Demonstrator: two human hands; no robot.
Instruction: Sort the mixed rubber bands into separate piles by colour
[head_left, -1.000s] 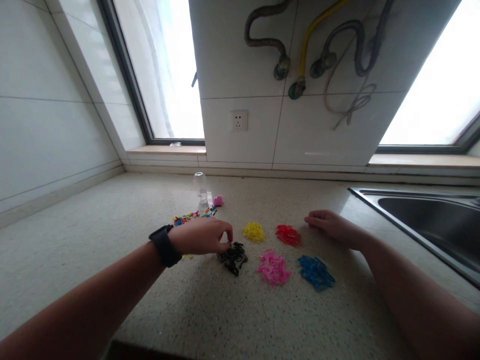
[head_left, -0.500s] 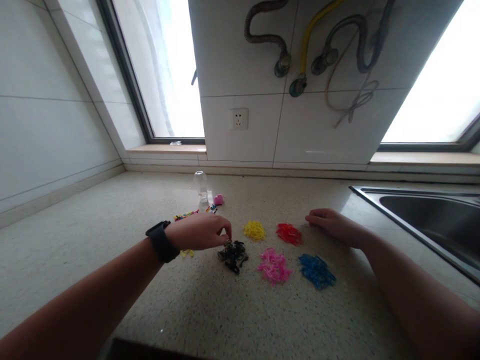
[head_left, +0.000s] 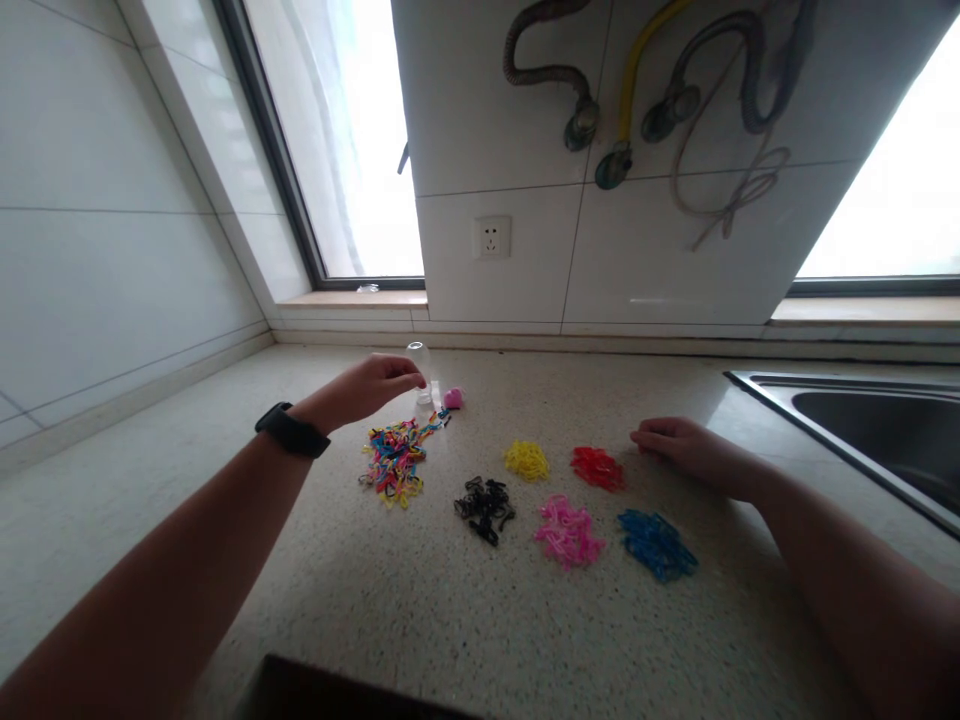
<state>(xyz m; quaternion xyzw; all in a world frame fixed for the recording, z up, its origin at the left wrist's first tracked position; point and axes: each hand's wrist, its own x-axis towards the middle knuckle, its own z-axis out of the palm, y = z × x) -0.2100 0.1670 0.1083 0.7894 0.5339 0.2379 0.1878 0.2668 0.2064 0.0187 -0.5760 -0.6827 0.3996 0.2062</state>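
Observation:
My left hand (head_left: 381,386), with a black watch on the wrist, hovers over the back left of the counter beside a clear plastic bottle (head_left: 418,358). Its fingers are drawn together; whether anything small is between them is hidden. Just below it lies a mixed pile of coloured rubber bands (head_left: 395,460). A pink object (head_left: 454,398) sits right of the bottle. My right hand (head_left: 671,445) rests on the counter, fingers curled, just right of the red pile (head_left: 598,468). Separate piles are yellow (head_left: 526,460), black (head_left: 486,510), pink (head_left: 568,532) and blue (head_left: 658,545).
A steel sink (head_left: 885,420) is set into the speckled counter (head_left: 480,620) at the right. Behind, the tiled wall carries a socket (head_left: 492,238) and hoses (head_left: 630,80). A dark edge (head_left: 322,690) shows at the bottom.
My left hand has moved from the black pile up and left to beside the bottle, uncovering the mixed pile. The right hand stays on the counter; the view has shifted slightly.

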